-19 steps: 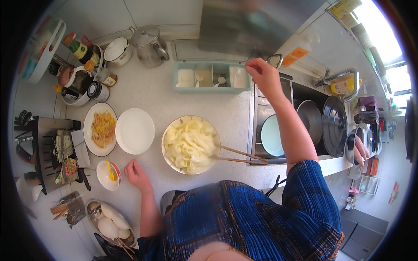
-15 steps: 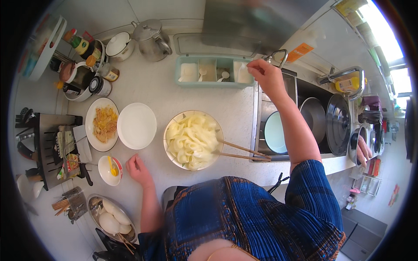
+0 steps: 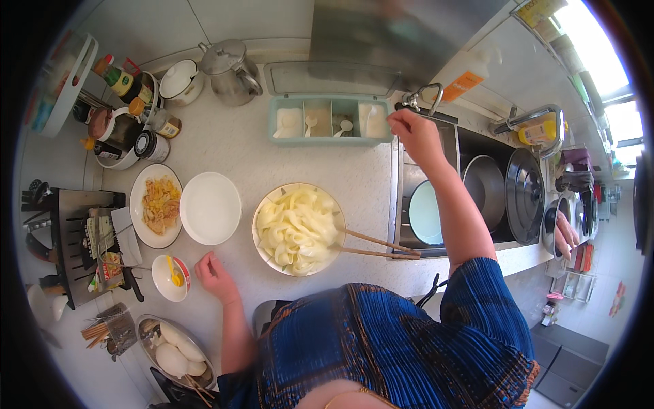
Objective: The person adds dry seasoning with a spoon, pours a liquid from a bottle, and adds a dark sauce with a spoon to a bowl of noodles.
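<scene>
My right hand (image 3: 413,135) is by the right end of a pale green seasoning box (image 3: 332,141) with an open clear lid. Its fingers are pinched together, and I cannot make out what is between them. A white spoon (image 3: 371,113) stands in the white powder of the compartment beside the fingertips. Curled and resting on the counter, my left hand (image 3: 214,276) shows nothing in it. It is nearest to a small bowl (image 3: 162,278) holding a yellow spoon (image 3: 177,279). Between my hands sits a bowl of wide, pale yellow strips (image 3: 298,228), with chopsticks (image 3: 378,246) leaning out over its right rim.
An empty white bowl (image 3: 210,208) stands beside a plate of chopped food (image 3: 161,206). At the back are a metal kettle (image 3: 231,71) and a rack of bottles and jars (image 3: 129,123). The sink (image 3: 403,198) at right holds a light blue bowl (image 3: 426,213) and dark pans.
My right hand has shifted slightly downward in the view beside the seasoning box, its fingers still pinched. My left hand stays by the small bowl. The whole view has moved slightly.
</scene>
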A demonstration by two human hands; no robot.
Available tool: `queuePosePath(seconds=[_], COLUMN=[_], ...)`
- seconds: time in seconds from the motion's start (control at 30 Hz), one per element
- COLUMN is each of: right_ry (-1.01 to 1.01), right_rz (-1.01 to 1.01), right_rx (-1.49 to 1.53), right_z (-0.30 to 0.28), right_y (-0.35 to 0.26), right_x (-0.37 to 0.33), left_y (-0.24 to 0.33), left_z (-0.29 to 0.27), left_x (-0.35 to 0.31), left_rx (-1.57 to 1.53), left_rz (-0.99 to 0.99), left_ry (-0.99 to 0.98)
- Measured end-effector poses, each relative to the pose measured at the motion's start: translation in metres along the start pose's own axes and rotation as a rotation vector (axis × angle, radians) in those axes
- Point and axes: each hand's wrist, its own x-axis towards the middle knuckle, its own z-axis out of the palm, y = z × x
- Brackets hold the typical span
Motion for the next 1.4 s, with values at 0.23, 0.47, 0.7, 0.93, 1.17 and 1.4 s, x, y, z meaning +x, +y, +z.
queuePosePath(seconds=[0.23, 0.47, 0.7, 0.93, 1.17, 1.4], right_ry=[-0.056, -0.134, -0.024, 0.156, 0.199, 0.09], right_rz=[-0.219, -0.167, -0.13, -0.348, -0.485, -0.434], right_rx=[-0.242, -0.348, -0.35, -0.466, -0.538, -0.307], right_z=[0.023, 0.035, 0.02, 0.02, 0.02, 0.022], right_y=[-0.009, -0.018, -0.004, 0.008, 0.014, 0.011], right_x=[0.0, 0.001, 0.008, 0.007, 0.005, 0.0], left_y=[-0.002, -0.006, 0.001, -0.002, -0.011, -0.003], left_z=[0.005, 0.0, 0.0, 0.0, 0.001, -0.002], left_x=[0.003, 0.0, 0.001, 0.001, 0.0, 0.0], left_rx=[-0.045, 0.038, 0.022, 0.025, 0.018, -0.009], left_rz=[-0.076, 0.015, -0.002, 0.021, -0.032, -0.03], left_ry=[-0.015, 0.022, 0.012, 0.018, 0.002, 0.024])
